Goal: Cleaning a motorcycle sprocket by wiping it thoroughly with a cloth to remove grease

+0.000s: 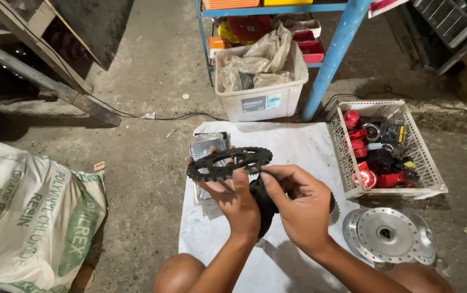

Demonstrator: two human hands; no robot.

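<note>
My left hand [236, 198] holds a black toothed sprocket [229, 163] flat above a white sheet [293, 146] spread on the concrete floor. The thumb lies over the sprocket's near rim and the fingers support it from below. My right hand [301, 203] is curled beside it, its fingertips touching the sprocket's right side, and it grips a dark round part [261, 202] that is mostly hidden under both hands. A clear plastic packet [207, 145] lies on the sheet under the sprocket. My bare knees show at the bottom edge.
A white basket [423, 163] of red and black parts stands at the right. Silver hub discs [388, 234] lie in front of it. A white tub [260, 81] with plastic bags sits by a blue shelf leg [333, 54]. A large printed sack [27, 211] lies left.
</note>
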